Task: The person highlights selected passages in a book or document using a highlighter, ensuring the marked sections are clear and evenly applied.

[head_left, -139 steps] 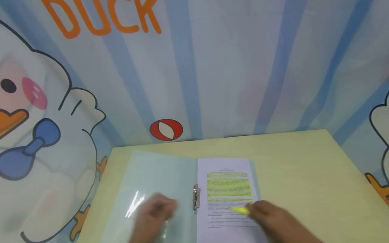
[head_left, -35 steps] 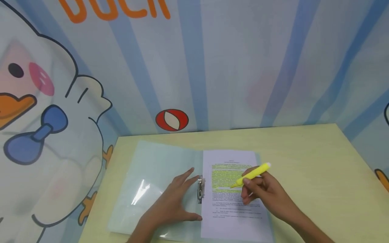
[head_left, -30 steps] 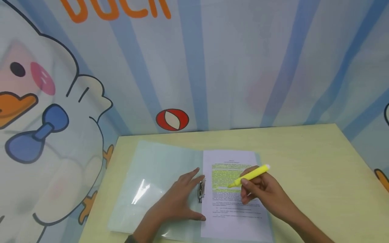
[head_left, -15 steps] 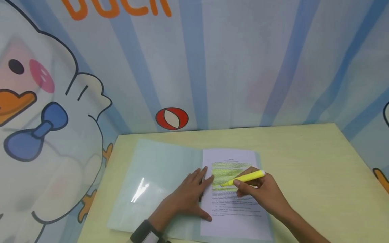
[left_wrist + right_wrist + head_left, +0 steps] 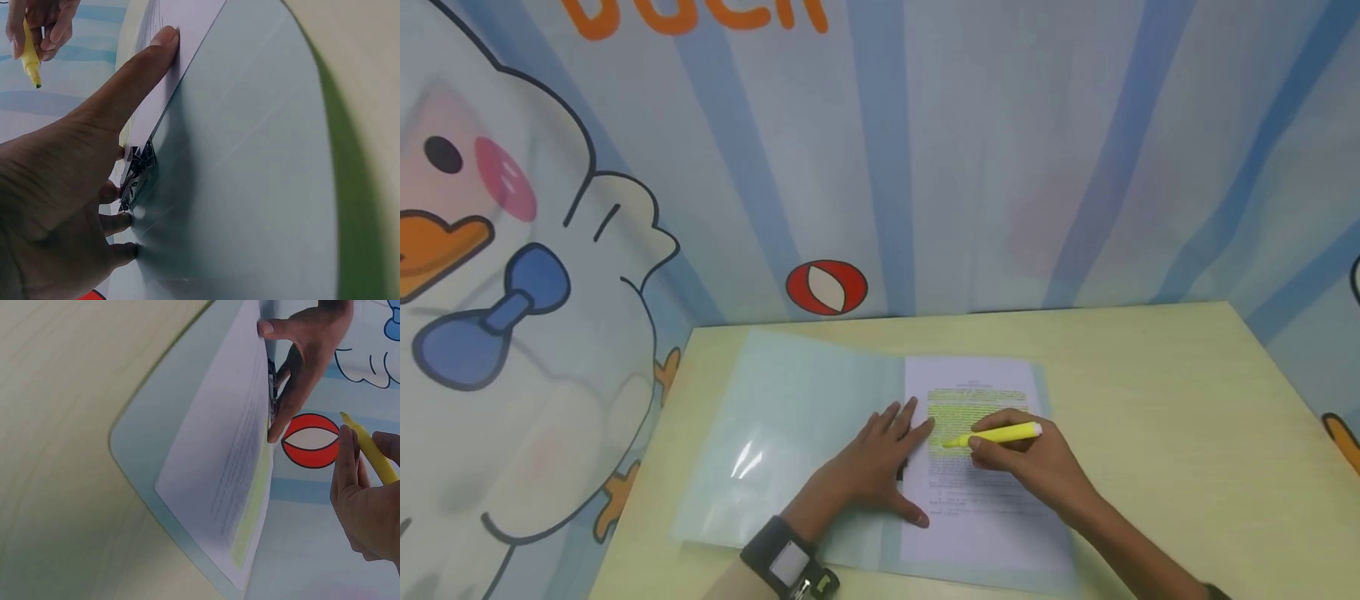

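My right hand (image 5: 1037, 458) pinches a yellow highlighter (image 5: 1003, 433), its tip pointing left over the lower highlighted lines of the printed sheet (image 5: 977, 537). In the right wrist view the highlighter (image 5: 374, 454) sits between thumb and fingers, tip uncapped. My left hand (image 5: 880, 462) lies spread across the folder's spine, thumb and fingertips on the sheet's left margin. The left wrist view shows its thumb (image 5: 134, 78) pressing the paper edge and the metal clip (image 5: 136, 172) beneath the palm. Yellow marking covers the upper text block; plain lines lie below it.
The pale blue-green folder (image 5: 797, 400) lies open on a light wooden table (image 5: 1165, 417). Behind the table hangs a striped cloth (image 5: 985, 167) with a duck print and a red ball print (image 5: 826, 287). A dark band (image 5: 778, 554) wraps the left wrist.
The left hand, blurred over the folder at first, has moved right onto the sheet's margin and covers the clip. The right hand has brought the highlighter's tip up, then leftward along the text.
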The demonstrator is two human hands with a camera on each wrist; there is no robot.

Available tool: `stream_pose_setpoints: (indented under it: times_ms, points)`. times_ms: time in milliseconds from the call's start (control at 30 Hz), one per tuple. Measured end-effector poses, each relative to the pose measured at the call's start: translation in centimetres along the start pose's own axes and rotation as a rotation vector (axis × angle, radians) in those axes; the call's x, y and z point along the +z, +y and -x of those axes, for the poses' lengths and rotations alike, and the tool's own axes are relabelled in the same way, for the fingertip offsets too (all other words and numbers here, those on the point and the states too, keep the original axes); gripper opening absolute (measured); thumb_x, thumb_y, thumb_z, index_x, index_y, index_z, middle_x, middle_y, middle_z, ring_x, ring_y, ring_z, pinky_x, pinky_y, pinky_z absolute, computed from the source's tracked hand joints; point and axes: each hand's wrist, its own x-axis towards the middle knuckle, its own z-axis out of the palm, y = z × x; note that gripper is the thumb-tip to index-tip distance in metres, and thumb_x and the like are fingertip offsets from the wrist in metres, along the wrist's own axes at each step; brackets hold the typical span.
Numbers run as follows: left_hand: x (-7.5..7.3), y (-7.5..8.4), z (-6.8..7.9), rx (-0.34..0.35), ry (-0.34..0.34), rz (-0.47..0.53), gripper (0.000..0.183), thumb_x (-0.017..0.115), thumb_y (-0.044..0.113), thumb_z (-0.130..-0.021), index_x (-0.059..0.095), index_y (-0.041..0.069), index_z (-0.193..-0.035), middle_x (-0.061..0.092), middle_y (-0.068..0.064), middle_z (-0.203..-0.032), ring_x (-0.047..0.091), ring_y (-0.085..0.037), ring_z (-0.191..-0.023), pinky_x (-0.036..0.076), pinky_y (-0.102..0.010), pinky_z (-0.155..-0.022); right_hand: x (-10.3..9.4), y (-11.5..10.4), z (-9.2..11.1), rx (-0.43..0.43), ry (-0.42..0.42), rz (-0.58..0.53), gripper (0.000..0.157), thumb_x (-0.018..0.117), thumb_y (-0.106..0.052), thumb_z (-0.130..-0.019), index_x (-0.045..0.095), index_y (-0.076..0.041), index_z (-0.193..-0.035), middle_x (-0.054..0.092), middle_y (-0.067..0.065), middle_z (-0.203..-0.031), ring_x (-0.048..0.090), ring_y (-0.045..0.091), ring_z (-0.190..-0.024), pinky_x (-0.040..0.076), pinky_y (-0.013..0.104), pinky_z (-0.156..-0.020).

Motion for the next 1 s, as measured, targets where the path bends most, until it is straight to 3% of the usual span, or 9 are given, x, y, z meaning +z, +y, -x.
stream_pose_setpoints:
  times_ms: [233, 400, 500, 667, 1000]
  points:
    - [-0.3, 0.0, -1.3, -0.018, -0.026, 0.034, 0.134, 0.088, 0.075, -0.067, 0.022, 0.023, -0.171, 0.004, -0.011, -0.181, 0.006, -0.038, -0.167, 0.017, -0.058, -0.133, 0.2, 1.1, -1.2, 0.057, 0.033, 0.102, 0.041, 0.082, -0.037, -0.095, 0.079, -0.006, -0.121, 0.077, 0.013, -0.126, 0.08, 0.025, -0.103, 0.064, 0.031, -0.088]
    - [-0.4, -0.2, -2.0, -0.037, -0.027, 0.012, 0.137, 0.088, 0.076, -0.066, 0.019, 0.023, -0.172, 0.004, -0.009, -0.181, 0.006, -0.037, -0.167, 0.018, -0.057, -0.133, 0.4, 1.8, -2.1, 0.065, 0.034, 0.041, 0.038, 0.082, -0.03, -0.095, 0.078, -0.003, -0.122, 0.077, 0.016, -0.125, 0.081, 0.029, -0.098, 0.065, 0.033, -0.085]
    - [-0.4, -0.2, -2.4, -0.051, -0.025, -0.002, 0.14, 0.088, 0.077, -0.066, 0.016, 0.022, -0.172, 0.004, -0.009, -0.181, 0.006, -0.036, -0.167, 0.018, -0.056, -0.133, 0.6, 2.1, -2.6, 0.076, 0.046, 0.028, 0.036, 0.083, -0.026, -0.094, 0.079, -0.001, -0.119, 0.079, 0.016, -0.119, 0.081, 0.027, -0.093, 0.065, 0.032, -0.083]
    - [-0.4, -0.1, -2.9, -0.069, -0.029, -0.021, 0.14, 0.087, 0.078, -0.066, 0.016, 0.022, -0.172, 0.003, -0.008, -0.181, 0.004, -0.036, -0.167, 0.017, -0.056, -0.133, 0.8, 2.7, -3.7, 0.085, 0.078, 0.085, 0.03, 0.086, -0.027, -0.09, 0.082, -0.009, -0.113, 0.081, 0.008, -0.111, 0.08, 0.019, -0.088, 0.064, 0.027, -0.08]
    - [-0.4, 0.8, -3.9, -0.071, -0.057, -0.06, 0.139, 0.086, 0.079, -0.067, 0.016, 0.021, -0.172, 0.002, -0.008, -0.181, 0.004, -0.036, -0.167, 0.015, -0.054, -0.134, 0.5, 4.6, -4.8, 0.052, 0.061, 0.145, 0.031, 0.09, -0.033, -0.087, 0.081, -0.009, -0.105, 0.079, 0.006, -0.088, 0.073, 0.015, -0.074, 0.056, 0.023, -0.077]
